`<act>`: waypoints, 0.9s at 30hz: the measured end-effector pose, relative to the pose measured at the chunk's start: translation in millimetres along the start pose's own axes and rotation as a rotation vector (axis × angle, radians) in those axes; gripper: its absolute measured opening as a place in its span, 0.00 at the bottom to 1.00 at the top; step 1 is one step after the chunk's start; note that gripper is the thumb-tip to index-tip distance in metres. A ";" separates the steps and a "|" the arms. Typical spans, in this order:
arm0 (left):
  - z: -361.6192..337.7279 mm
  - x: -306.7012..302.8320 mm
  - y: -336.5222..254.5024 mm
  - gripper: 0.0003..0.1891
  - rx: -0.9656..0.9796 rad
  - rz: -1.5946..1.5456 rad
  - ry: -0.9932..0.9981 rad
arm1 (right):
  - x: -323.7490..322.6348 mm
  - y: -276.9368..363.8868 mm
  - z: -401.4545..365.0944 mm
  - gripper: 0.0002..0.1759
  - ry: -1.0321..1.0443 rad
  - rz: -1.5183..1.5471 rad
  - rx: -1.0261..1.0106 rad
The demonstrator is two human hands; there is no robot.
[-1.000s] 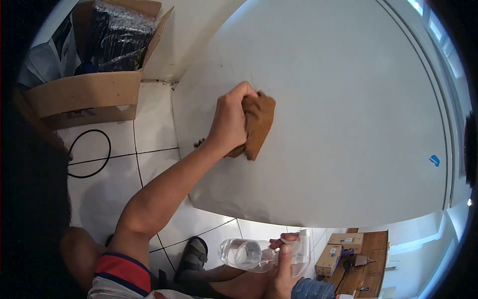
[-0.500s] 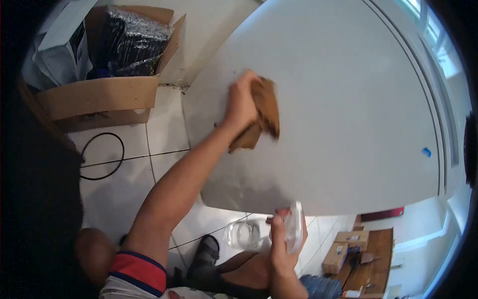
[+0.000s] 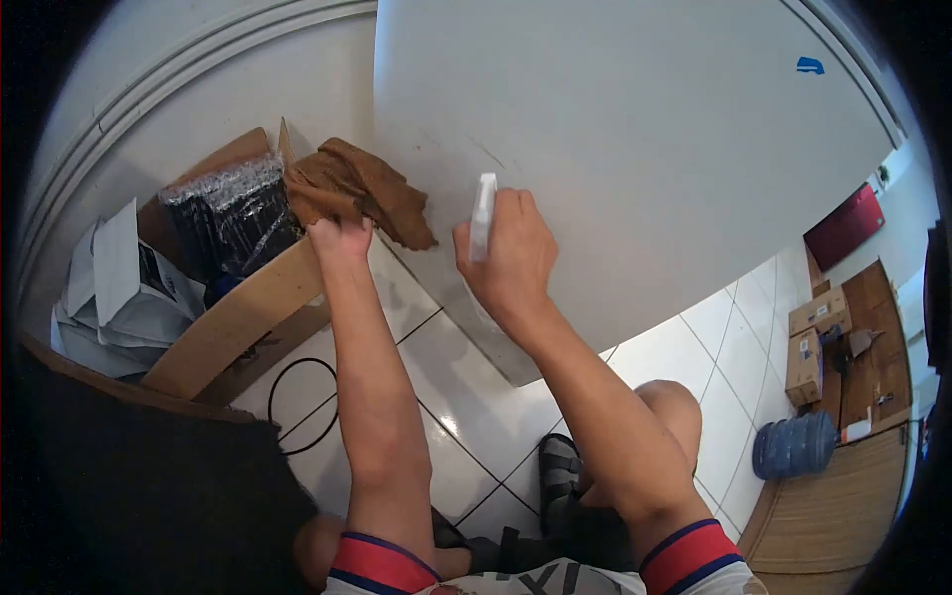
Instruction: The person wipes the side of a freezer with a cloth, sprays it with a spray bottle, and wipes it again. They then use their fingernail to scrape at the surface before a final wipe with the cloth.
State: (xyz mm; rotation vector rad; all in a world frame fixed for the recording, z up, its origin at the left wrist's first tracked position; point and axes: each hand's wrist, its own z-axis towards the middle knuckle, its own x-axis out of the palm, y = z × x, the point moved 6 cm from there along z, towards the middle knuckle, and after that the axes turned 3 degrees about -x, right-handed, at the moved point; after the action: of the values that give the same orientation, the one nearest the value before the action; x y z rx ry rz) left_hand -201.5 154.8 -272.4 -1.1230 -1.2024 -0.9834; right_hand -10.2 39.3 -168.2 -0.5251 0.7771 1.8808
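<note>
My left hand (image 3: 342,240) is closed on a crumpled brown cloth (image 3: 372,188), held up beside the open cardboard box. The cloth hangs over to the right, its edge near the side of a large pale grey panel (image 3: 635,149). In front of that panel, my right hand (image 3: 516,253) is wrapped round a spray bottle (image 3: 483,213). Its whitish head points up towards the panel, and its clear body is mostly hidden by the hand. Thin dark marks show on the panel just above the bottle.
On the left, a cardboard box (image 3: 243,312) holds dark wrapped packages (image 3: 233,213) and white packaging (image 3: 129,278). A black cable loop (image 3: 273,402) lies on the tiled floor. To the right are a blue water jug (image 3: 793,446) and small cartons (image 3: 808,342).
My left hand has carried the cloth off the panel, leftwards to the box. My right hand has raised the spray bottle from below the panel to its front. The view has turned.
</note>
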 end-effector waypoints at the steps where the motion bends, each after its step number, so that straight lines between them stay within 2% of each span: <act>1: 1.2 -4.4 1.3 0.22 -0.015 -0.047 0.030 | 6.4 -0.2 4.7 0.16 0.033 -0.034 0.037; 5: 18.2 -30.8 19.8 0.22 -0.032 0.027 -0.065 | 19.4 6.8 23.4 0.18 0.008 -0.034 0.019; 7: 18.7 -41.7 46.5 0.22 -0.126 0.134 -0.154 | 25.0 12.7 31.7 0.19 -0.011 -0.053 -0.012; 11: 17.6 -33.0 85.0 0.20 -0.073 0.142 -0.055 | 39.5 18.3 46.7 0.20 0.064 -0.101 -0.005; 13: 6.6 -20.9 85.8 0.16 0.058 0.506 -0.035 | 43.7 22.5 50.6 0.13 0.174 -0.160 0.000; 14: 6.6 -24.1 88.0 0.16 0.061 0.497 -0.034 | 43.9 22.4 51.8 0.13 0.173 -0.165 -0.009; 16: 9.6 -20.7 94.4 0.15 0.066 0.390 0.117 | 52.0 17.2 52.4 0.12 0.252 -0.188 0.002; 17: 13.3 -22.2 96.2 0.15 0.070 0.381 0.119 | 56.9 13.5 50.9 0.12 0.250 -0.193 -0.006; 19: 17.1 -16.9 99.4 0.17 0.109 0.556 0.241 | 53.4 11.2 46.8 0.19 0.086 -0.134 -0.017; 20: 20.5 -16.9 101.4 0.17 0.111 0.552 0.239 | 52.8 10.5 43.3 0.19 0.088 -0.135 -0.021; 23: 11.6 0.3 90.9 0.20 0.436 0.943 0.148 | 35.0 6.2 30.4 0.17 0.028 -0.127 0.003; 27: 20.5 -3.4 91.0 0.20 0.498 1.019 0.100 | 11.3 2.0 19.9 0.15 0.037 -0.111 0.021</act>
State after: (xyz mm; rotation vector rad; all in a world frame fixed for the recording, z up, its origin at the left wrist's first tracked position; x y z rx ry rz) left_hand -117.0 192.0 -286.4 -1.0546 -0.5798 0.0469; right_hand -17.0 60.0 -161.1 -0.5797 0.7751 1.7632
